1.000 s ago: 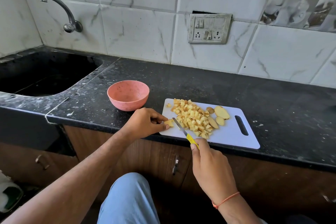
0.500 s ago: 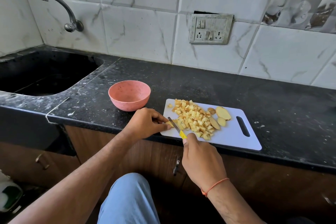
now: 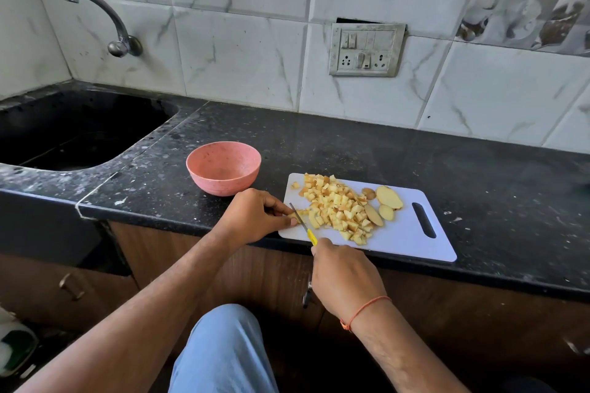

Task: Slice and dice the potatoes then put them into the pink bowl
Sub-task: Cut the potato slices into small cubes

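Head view, only view. Dicing step in hand. White cutting board (image 3: 412, 242) at counter's front edge on black counter (image 3: 351, 143). Left hand (image 3: 252, 217) at board's left end, fingers curled, thumb and fingertips pinching a small potato piece (image 3: 295, 217) against the board. Right hand (image 3: 344, 277) closed round the yellow handle of a small knife (image 3: 303, 223); blade angled up-left, crossing just beside the pinched piece, edge seemingly on or in it. Exact contact too small to tell.

Heap of diced potato (image 3: 335, 207) in the board's middle, just right of the blade. Three uncut slices (image 3: 388, 198) plus a small end piece lying at the heap's right, near the board's handle slot. Pink bowl (image 3: 223, 171) on the counter just beyond the left hand, apart from the board, nothing visible inside.

Judgement: most dicing done, transfer to bowl not begun. Next move calls for pressing the blade straight down through the held piece, fingertips tucked clear of the edge, then fetching the remaining slices. Risk: piece very small, fingers close to blade.
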The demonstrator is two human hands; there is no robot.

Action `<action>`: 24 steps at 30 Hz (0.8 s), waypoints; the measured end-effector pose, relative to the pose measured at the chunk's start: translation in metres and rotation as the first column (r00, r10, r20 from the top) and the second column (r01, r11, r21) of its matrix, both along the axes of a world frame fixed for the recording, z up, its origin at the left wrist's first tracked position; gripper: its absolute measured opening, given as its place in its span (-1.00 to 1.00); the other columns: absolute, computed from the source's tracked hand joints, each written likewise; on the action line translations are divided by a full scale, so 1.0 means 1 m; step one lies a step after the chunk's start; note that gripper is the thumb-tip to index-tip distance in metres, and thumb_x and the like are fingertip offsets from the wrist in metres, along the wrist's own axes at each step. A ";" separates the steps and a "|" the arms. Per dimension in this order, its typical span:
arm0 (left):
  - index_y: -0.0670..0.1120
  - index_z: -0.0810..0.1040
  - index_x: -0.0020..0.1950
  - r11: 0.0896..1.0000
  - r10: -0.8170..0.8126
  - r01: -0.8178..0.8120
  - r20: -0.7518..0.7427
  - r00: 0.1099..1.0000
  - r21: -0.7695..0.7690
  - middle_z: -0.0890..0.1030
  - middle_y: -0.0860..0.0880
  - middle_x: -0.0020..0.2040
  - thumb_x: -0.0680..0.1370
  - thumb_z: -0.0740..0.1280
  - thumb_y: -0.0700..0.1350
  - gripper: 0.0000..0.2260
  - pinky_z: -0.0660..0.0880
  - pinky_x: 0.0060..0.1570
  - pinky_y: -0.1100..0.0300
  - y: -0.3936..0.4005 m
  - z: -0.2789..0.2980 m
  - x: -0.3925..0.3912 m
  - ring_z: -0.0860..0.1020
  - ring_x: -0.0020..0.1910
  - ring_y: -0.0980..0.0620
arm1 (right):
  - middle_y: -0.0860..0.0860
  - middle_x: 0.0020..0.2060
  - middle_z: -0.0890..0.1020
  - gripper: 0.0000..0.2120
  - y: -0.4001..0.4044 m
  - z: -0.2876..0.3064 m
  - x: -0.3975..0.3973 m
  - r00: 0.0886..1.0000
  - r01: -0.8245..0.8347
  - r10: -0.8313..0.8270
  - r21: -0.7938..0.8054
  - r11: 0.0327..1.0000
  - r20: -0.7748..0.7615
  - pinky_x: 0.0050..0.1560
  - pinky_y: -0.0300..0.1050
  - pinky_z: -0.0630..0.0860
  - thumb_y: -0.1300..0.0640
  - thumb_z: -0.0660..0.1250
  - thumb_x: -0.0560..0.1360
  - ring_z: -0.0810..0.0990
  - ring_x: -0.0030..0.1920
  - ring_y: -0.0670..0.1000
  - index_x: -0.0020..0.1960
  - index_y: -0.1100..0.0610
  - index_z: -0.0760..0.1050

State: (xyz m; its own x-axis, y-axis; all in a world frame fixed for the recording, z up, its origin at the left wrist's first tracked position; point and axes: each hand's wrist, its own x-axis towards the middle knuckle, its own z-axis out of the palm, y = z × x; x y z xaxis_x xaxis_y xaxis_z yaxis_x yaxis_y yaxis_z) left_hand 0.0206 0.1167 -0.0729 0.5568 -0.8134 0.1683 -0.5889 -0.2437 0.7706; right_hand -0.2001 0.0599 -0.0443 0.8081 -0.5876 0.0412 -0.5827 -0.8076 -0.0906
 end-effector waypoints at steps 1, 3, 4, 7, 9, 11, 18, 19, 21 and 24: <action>0.10 0.81 -0.07 1.000 0.001 -0.001 -0.002 1.000 0.000 0.73 0.22 -0.12 0.40 0.68 0.06 -0.84 0.65 -0.08 0.16 0.000 0.000 -0.001 0.68 -0.13 0.18 | -0.03 -0.25 0.48 -0.75 0.000 -0.001 -0.004 1.000 -0.002 0.002 0.003 1.000 -0.005 -0.28 -0.07 0.37 0.07 0.04 0.72 0.46 -0.26 0.05 0.21 0.09 0.46; 0.13 0.81 -0.08 1.000 0.000 0.000 -0.002 1.000 0.005 0.72 0.24 -0.14 0.40 0.67 0.06 -0.85 0.66 -0.07 0.14 0.001 0.001 -0.001 0.67 -0.13 0.17 | -0.05 -0.25 0.48 -0.75 0.001 -0.003 -0.012 1.000 -0.003 0.003 0.018 1.000 -0.022 -0.31 -0.07 0.36 0.06 0.04 0.72 0.45 -0.29 0.03 0.23 0.06 0.46; 0.14 0.81 -0.08 1.000 -0.007 0.007 -0.006 1.000 0.010 0.72 0.25 -0.15 0.40 0.67 0.06 -0.86 0.66 -0.03 0.12 0.001 0.002 -0.001 0.67 -0.13 0.16 | -0.07 -0.26 0.48 -0.76 0.001 -0.003 -0.017 1.000 -0.001 0.002 0.026 1.000 -0.030 -0.34 -0.08 0.34 0.06 0.05 0.72 0.44 -0.31 0.01 0.24 0.05 0.46; 0.15 0.80 -0.08 1.000 -0.025 0.025 -0.017 1.000 0.015 0.74 0.24 -0.13 0.41 0.67 0.06 -0.86 0.64 0.19 0.09 0.001 0.001 0.001 0.70 -0.07 0.12 | -0.09 -0.29 0.46 -0.77 -0.002 0.002 -0.032 0.999 0.018 -0.017 0.023 1.000 -0.041 -0.41 -0.10 0.27 0.04 0.06 0.72 0.42 -0.35 -0.03 0.22 0.04 0.46; 0.13 0.81 -0.06 1.000 -0.023 0.024 -0.017 1.000 0.012 0.75 0.21 -0.12 0.40 0.67 0.06 -0.84 0.63 0.22 0.08 0.001 0.002 0.001 0.70 -0.06 0.13 | -0.08 -0.30 0.47 -0.77 -0.005 0.005 -0.040 0.999 0.031 -0.031 0.011 0.999 -0.040 -0.44 -0.13 0.23 0.03 0.05 0.73 0.41 -0.37 -0.06 0.20 0.02 0.46; 0.12 0.81 -0.03 1.000 -0.023 0.024 -0.020 1.000 0.012 0.74 0.20 -0.10 0.40 0.67 0.06 -0.82 0.65 0.11 0.08 0.001 0.002 0.001 0.69 -0.09 0.16 | -0.08 -0.31 0.47 -0.76 -0.008 0.008 -0.045 0.999 0.044 -0.044 0.009 0.999 -0.027 -0.45 -0.15 0.21 -0.01 0.05 0.74 0.40 -0.38 -0.08 0.17 0.02 0.46; 0.08 0.79 0.10 0.998 -0.052 0.052 0.021 0.998 -0.018 0.72 0.17 -0.03 0.44 0.66 0.03 -0.74 0.65 0.06 0.09 0.007 -0.001 0.002 0.69 -0.08 0.14 | -0.08 -0.37 0.47 -0.72 -0.002 0.008 -0.037 0.992 0.059 -0.072 0.128 0.990 0.102 -0.41 -0.16 0.23 -0.06 0.02 0.74 0.43 -0.40 -0.08 -0.07 -0.02 0.36; 0.08 0.79 0.11 0.998 -0.047 0.048 0.025 0.999 -0.027 0.72 0.17 -0.04 0.43 0.67 0.04 -0.72 0.65 0.02 0.14 0.007 -0.002 0.002 0.69 -0.09 0.14 | -0.08 -0.36 0.48 -0.72 -0.001 0.008 -0.034 0.990 0.059 -0.074 0.131 0.990 0.116 -0.39 -0.15 0.26 -0.06 0.02 0.74 0.44 -0.39 -0.08 -0.07 -0.01 0.36; 0.09 0.79 0.10 0.999 -0.029 0.029 0.020 0.999 -0.045 0.72 0.15 -0.08 0.40 0.68 0.06 -0.70 0.61 -0.07 0.27 0.007 -0.003 0.001 0.68 -0.11 0.14 | -0.08 -0.34 0.49 -0.73 0.002 0.008 -0.028 0.989 0.058 -0.075 0.131 0.990 0.131 -0.37 -0.14 0.29 -0.07 0.02 0.74 0.45 -0.35 -0.07 -0.06 -0.02 0.36; 0.11 0.79 0.02 0.998 0.016 -0.013 0.034 0.999 -0.060 0.71 0.16 -0.13 0.37 0.69 0.12 -0.72 0.56 -0.16 0.37 0.007 -0.006 -0.002 0.66 -0.12 0.15 | -0.08 -0.32 0.48 -0.72 0.005 0.010 -0.020 0.987 0.065 -0.082 0.124 0.990 0.137 -0.37 -0.12 0.27 -0.08 0.01 0.74 0.44 -0.33 -0.05 -0.05 -0.01 0.35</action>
State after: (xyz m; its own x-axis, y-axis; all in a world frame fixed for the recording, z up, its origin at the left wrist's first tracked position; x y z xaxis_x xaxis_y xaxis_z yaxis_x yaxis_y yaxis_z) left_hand 0.0188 0.1232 -0.0785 0.5614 -0.7932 0.2357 -0.6122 -0.2065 0.7632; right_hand -0.2199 0.0645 -0.0345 0.7532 -0.6531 0.0780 -0.6148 -0.7412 -0.2693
